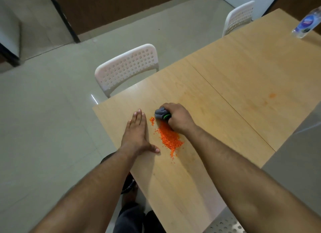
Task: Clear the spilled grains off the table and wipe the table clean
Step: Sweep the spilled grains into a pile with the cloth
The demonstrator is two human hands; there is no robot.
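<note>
Right at the centre of the frame, orange grains (169,139) lie heaped on the wooden table (225,86). Left hand (137,133) lies flat, fingers together, beside the heap. Right hand (178,118) grips a grey cloth (160,113), touching the pile's upper end.

Both bare forearms reach forward from the lower edge of the view. The left hand (137,133) lies flat, palm down, its fingers (139,115) straight and together, thumb spread sideways. The right hand (178,118) is curled into a fist, knuckles up, wrist bent slightly.
</note>
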